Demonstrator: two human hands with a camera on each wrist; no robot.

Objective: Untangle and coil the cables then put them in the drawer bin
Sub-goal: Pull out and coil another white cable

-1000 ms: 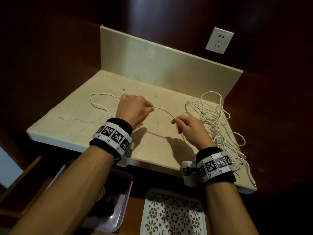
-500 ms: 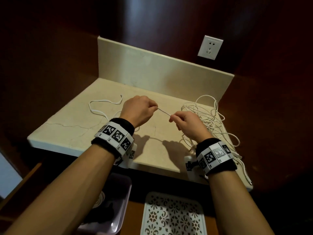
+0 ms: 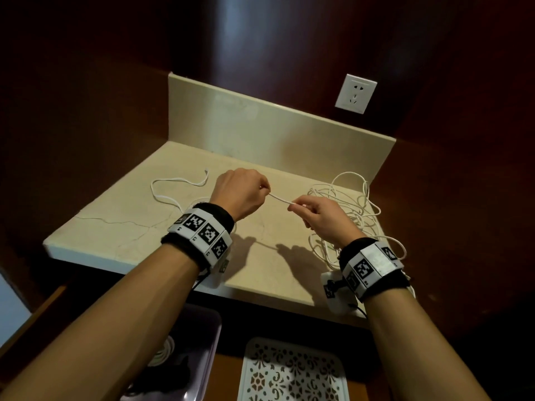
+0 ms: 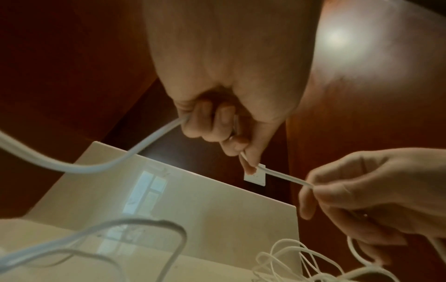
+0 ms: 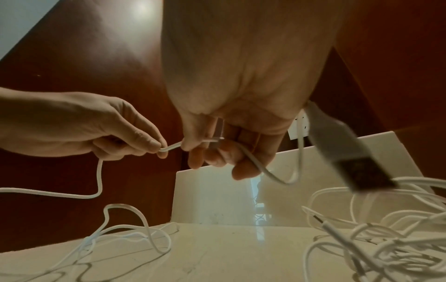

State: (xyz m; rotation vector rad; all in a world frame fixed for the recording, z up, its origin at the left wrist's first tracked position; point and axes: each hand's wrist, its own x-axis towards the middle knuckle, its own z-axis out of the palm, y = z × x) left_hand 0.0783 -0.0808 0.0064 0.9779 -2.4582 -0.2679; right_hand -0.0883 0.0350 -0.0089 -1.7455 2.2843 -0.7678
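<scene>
Overhead, left hand (image 3: 241, 192), right hand (image 3: 321, 218) pinch white cable (image 3: 280, 199); arm hides bin (image 3: 199, 337) contents.

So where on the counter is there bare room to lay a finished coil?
Bare stone lies on the counter front-left, and between the loose cable and the tangle under the hands. The right side is crowded.

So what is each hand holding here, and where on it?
Both hold the same white cable. The left hand and right hand each pinch it at the fingertips, mid-length, with a short stretch spanning between them above the countertop.
</scene>
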